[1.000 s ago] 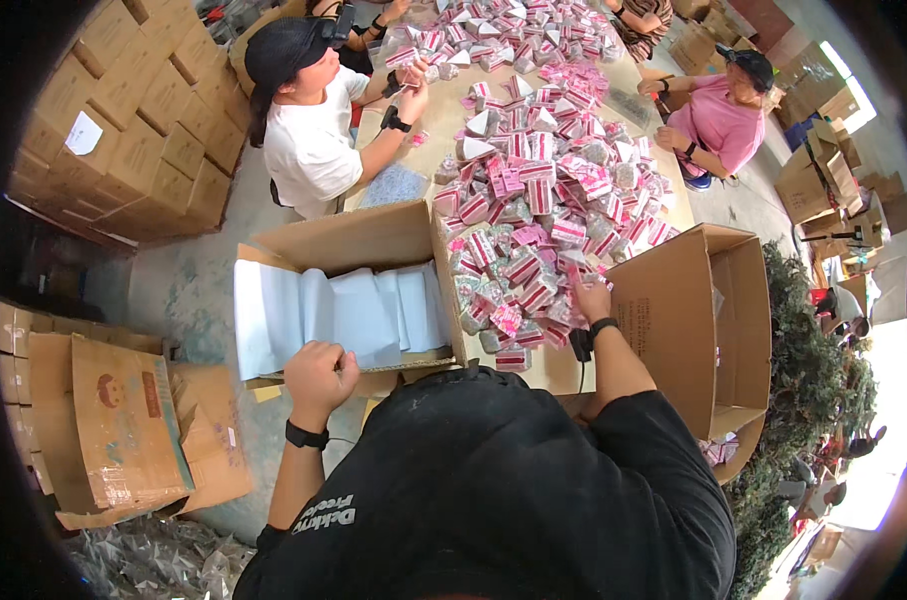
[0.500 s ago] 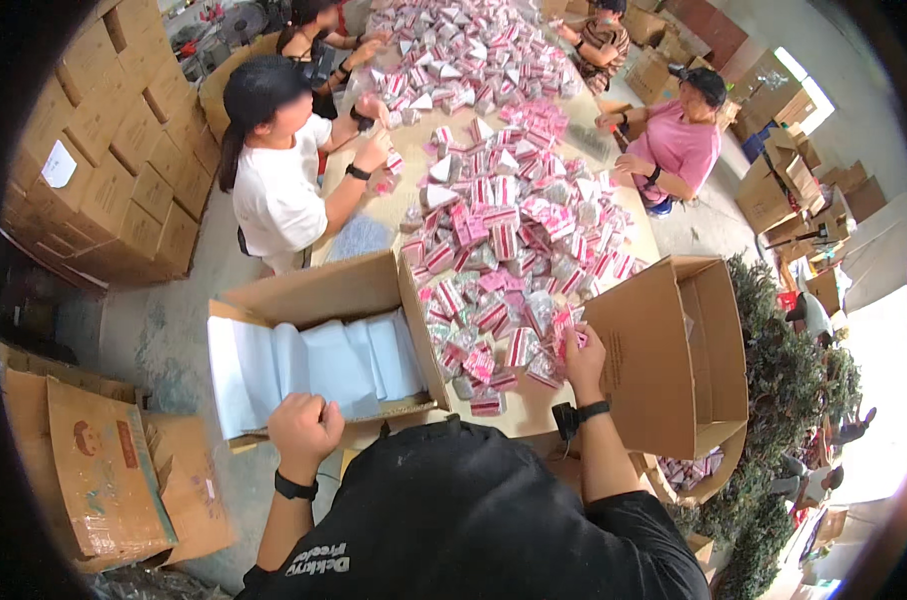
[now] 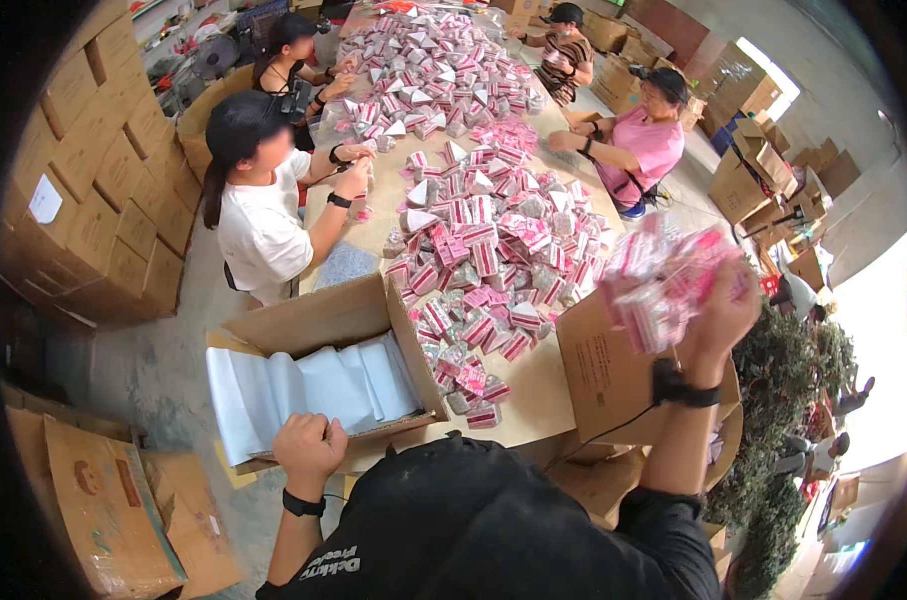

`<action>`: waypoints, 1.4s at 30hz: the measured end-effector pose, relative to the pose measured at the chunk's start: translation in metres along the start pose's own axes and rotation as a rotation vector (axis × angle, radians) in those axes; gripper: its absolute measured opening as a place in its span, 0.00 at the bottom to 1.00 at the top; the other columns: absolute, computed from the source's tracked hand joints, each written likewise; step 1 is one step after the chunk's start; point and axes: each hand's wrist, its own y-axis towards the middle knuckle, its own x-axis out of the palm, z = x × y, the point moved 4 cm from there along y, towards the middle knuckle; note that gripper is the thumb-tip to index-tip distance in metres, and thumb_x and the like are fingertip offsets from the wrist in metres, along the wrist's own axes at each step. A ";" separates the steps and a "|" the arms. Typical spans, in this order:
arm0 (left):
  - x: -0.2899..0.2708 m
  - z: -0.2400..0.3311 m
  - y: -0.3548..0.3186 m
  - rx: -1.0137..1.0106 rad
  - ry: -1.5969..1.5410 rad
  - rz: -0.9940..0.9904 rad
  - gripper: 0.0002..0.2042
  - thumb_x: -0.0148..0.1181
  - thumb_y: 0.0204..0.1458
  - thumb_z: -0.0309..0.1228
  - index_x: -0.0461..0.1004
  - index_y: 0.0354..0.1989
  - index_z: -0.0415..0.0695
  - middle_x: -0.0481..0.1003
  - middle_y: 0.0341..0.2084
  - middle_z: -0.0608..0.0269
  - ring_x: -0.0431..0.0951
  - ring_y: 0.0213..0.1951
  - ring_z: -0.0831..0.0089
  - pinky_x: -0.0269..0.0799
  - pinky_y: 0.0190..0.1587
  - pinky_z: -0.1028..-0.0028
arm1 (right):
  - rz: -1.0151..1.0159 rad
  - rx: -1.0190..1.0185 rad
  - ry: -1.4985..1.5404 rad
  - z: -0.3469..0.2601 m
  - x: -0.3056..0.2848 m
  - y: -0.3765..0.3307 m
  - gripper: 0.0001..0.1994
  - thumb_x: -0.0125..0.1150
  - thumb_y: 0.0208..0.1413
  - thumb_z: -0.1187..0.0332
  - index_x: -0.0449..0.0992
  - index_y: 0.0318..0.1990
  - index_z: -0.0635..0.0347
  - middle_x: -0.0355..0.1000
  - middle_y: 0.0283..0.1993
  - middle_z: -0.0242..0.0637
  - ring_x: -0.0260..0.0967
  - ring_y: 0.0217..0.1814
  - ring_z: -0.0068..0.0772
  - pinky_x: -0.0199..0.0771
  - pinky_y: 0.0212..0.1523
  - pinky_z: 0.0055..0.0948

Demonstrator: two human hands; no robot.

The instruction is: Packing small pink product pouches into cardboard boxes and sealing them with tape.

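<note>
Right hand point(image 3: 719, 315): grip clamped on a bunch of pink-and-white packets point(image 3: 664, 285), raised at right, above the open cardboard box point(image 3: 614, 375) standing at the bench's right edge. Motion-blurred, packet count unclear. Left hand point(image 3: 309, 450): fingers curled together into a fist on the near rim of the white-lined box point(image 3: 314, 385), near left. Between the two boxes the bench point(image 3: 524, 400) carries a spread of loose pink packets point(image 3: 484, 270) running far. Three other people work along the bench's far sides. Stacked cartons point(image 3: 94, 200) at far left.
</note>
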 end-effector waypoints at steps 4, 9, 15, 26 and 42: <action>0.008 0.000 0.002 0.036 -0.002 0.025 0.13 0.63 0.44 0.32 0.65 0.14 0.47 0.66 0.15 0.60 0.70 0.23 0.57 0.64 0.23 0.59 | 0.073 0.015 0.061 0.014 -0.023 0.084 0.10 0.65 0.62 0.65 0.81 0.42 0.65 0.79 0.35 0.37 0.74 0.36 0.27 0.74 0.41 0.30; 0.003 -0.004 0.005 0.047 0.030 0.025 0.14 0.62 0.46 0.32 0.64 0.15 0.46 0.67 0.15 0.60 0.69 0.23 0.56 0.64 0.24 0.59 | 0.069 -0.160 -0.409 0.069 -0.029 0.107 0.17 0.64 0.60 0.54 0.82 0.39 0.62 0.81 0.35 0.45 0.79 0.38 0.42 0.75 0.44 0.37; 0.005 -0.001 0.007 0.036 0.023 0.021 0.14 0.62 0.47 0.31 0.64 0.15 0.46 0.67 0.15 0.60 0.69 0.23 0.56 0.63 0.24 0.60 | -0.384 0.082 -0.513 0.182 -0.010 0.044 0.12 0.67 0.52 0.62 0.83 0.36 0.63 0.80 0.34 0.49 0.81 0.38 0.47 0.78 0.42 0.39; 0.001 -0.004 0.006 -0.086 0.020 -0.182 0.13 0.61 0.49 0.33 0.68 0.17 0.43 0.71 0.18 0.57 0.72 0.26 0.53 0.66 0.27 0.58 | -0.646 0.062 -0.123 0.099 0.115 -0.106 0.10 0.64 0.57 0.65 0.79 0.39 0.64 0.78 0.32 0.49 0.78 0.32 0.47 0.76 0.36 0.40; -0.006 0.003 0.004 -0.204 -0.076 -0.267 0.11 0.60 0.51 0.35 0.71 0.21 0.43 0.73 0.19 0.58 0.74 0.25 0.55 0.67 0.26 0.61 | -1.412 -0.141 -0.156 0.144 0.182 -0.388 0.22 0.68 0.54 0.64 0.75 0.56 0.58 0.69 0.55 0.57 0.72 0.50 0.61 0.75 0.50 0.50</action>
